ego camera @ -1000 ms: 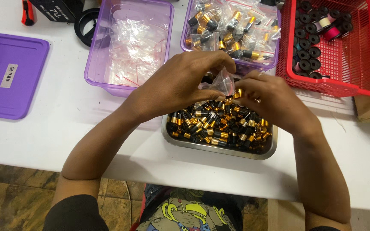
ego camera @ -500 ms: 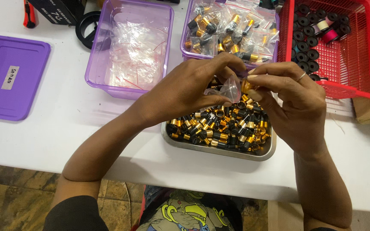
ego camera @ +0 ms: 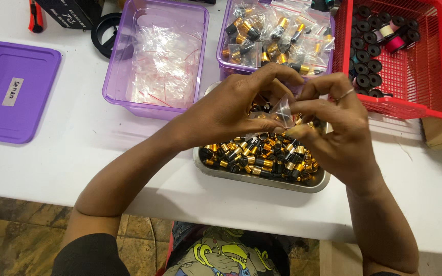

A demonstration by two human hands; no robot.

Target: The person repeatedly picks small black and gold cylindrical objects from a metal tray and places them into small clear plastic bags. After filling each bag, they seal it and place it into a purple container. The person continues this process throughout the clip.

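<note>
Both of my hands meet above a metal tray (ego camera: 262,181) heaped with small black and gold cylindrical parts (ego camera: 262,153). My left hand (ego camera: 231,110) pinches the edge of a small clear plastic bag (ego camera: 284,108). My right hand (ego camera: 333,122) grips the same bag from the other side, fingers curled, a ring on one finger. What lies inside the bag is hidden by my fingers.
A purple bin (ego camera: 154,56) with empty clear bags stands at the back left. A second purple bin (ego camera: 277,30) holds bagged parts. A red basket (ego camera: 415,66) with black spools is at the right. A purple lid (ego camera: 11,92) lies at the left.
My hands have shifted slightly and lifted the small bag a little above the tray. My right hand's fingers have closed nearer to the bag's opening.
</note>
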